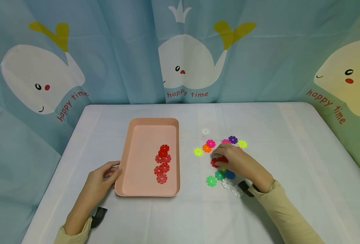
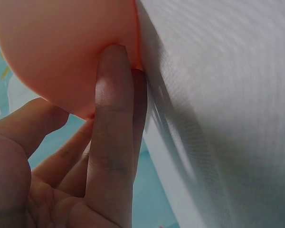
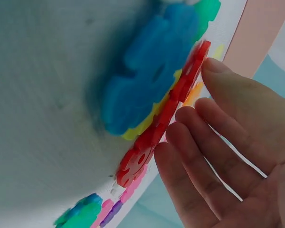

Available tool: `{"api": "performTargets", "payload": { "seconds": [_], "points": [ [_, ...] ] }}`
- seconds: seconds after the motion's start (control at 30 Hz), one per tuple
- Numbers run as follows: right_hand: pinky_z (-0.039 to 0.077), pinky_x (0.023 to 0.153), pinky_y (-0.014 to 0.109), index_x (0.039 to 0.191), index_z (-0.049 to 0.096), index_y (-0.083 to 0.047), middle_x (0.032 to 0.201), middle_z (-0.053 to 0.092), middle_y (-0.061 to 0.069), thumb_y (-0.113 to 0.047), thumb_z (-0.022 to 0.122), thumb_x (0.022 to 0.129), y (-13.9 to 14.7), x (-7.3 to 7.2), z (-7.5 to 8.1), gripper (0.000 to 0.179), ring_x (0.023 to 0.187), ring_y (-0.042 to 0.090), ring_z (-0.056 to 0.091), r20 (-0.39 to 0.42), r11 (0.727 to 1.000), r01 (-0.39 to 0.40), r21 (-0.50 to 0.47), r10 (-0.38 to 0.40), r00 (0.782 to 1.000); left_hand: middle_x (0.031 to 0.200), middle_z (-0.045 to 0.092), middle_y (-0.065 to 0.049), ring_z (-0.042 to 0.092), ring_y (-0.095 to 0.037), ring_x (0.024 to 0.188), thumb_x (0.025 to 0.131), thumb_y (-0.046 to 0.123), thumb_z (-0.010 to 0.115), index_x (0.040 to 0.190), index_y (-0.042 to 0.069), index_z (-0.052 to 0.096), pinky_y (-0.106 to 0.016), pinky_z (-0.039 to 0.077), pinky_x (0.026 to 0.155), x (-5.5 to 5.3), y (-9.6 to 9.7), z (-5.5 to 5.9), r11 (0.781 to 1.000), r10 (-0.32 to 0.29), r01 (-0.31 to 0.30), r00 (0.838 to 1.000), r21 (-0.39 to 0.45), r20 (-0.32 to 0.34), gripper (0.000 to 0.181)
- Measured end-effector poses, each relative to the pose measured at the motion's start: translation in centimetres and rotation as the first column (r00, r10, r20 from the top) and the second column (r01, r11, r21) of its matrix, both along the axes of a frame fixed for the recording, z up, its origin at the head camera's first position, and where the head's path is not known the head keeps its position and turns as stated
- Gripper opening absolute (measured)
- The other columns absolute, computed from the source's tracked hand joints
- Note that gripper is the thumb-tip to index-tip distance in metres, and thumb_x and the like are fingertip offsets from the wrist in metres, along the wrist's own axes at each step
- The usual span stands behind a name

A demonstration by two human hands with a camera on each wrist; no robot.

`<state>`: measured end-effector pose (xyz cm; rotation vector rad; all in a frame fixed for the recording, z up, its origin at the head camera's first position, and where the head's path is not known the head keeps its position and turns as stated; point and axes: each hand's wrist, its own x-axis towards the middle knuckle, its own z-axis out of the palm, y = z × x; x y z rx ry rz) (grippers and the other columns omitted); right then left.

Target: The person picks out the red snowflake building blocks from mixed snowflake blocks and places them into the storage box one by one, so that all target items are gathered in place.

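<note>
At the left side of the pink tray (image 1: 140,152), my left hand (image 1: 98,183) holds its edge. In the left wrist view, fingertips press the tray's outer wall (image 2: 61,47) while the thumb meets the rim. Several red snowflake discs (image 1: 164,167) lie overlapping in the tray's right half. My right hand (image 1: 239,162) is over the loose discs on the table, with thumb and gently bent fingers at some red snowflake discs (image 3: 156,123). Those fingers touch the discs' edge without closing round them. A blue snowflake disc (image 3: 152,71) overlaps a yellow one beside the red.
Green discs (image 1: 211,181), white discs (image 1: 237,191) and a blue disc (image 1: 230,174) lie nearer me. Beyond the right hand are orange (image 1: 207,148), yellow (image 1: 198,151), pink (image 1: 210,143) and purple (image 1: 233,139) discs. A whale-print curtain (image 1: 112,67) hangs behind the white table (image 1: 155,220).
</note>
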<state>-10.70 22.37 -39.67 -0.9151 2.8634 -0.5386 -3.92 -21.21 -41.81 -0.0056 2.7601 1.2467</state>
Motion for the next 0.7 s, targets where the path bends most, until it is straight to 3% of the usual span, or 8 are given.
{"api": "performTargets", "payload": {
  "seconds": [0.33, 0.57, 0.7],
  "points": [
    [0.059, 0.08, 0.035, 0.104, 0.074, -0.003, 0.1, 0.069, 0.006, -0.007, 0.083, 0.079, 0.26, -0.14, 0.18, 0.027, 0.094, 0.022, 0.065, 0.019, 1.0, -0.009, -0.013, 0.009, 1.0, 0.113, 0.071, -0.013, 0.07, -0.027, 0.103, 0.101, 0.026, 0.06, 0.134, 0.006, 0.06, -0.02, 0.055, 0.073, -0.01, -0.02, -0.14, 1.0, 0.004, -0.004, 1.0, 0.018, -0.005, 0.039],
    [0.058, 0.078, 0.034, 0.106, 0.074, -0.005, 0.101, 0.067, 0.004, -0.012, 0.085, 0.078, 0.37, 0.02, 0.27, 0.031, 0.093, 0.019, 0.061, 0.079, 0.999, 0.009, -0.034, -0.006, 0.997, 0.113, 0.071, -0.013, 0.07, -0.026, 0.102, 0.101, 0.027, 0.06, 0.134, 0.006, 0.06, -0.02, 0.055, 0.073, -0.04, -0.01, -0.06, 1.0, 0.007, -0.007, 1.0, 0.019, -0.001, 0.04],
    [0.059, 0.077, 0.032, 0.105, 0.074, -0.005, 0.099, 0.067, 0.004, -0.009, 0.086, 0.076, 0.39, -0.05, 0.12, 0.032, 0.093, 0.018, 0.062, 0.047, 1.0, 0.0, -0.017, 0.0, 0.999, 0.113, 0.071, -0.013, 0.07, -0.026, 0.102, 0.101, 0.027, 0.06, 0.134, 0.006, 0.06, -0.021, 0.055, 0.073, -0.05, -0.03, -0.09, 1.0, 0.007, -0.007, 1.0, 0.02, 0.0, 0.039]
  ]
}}
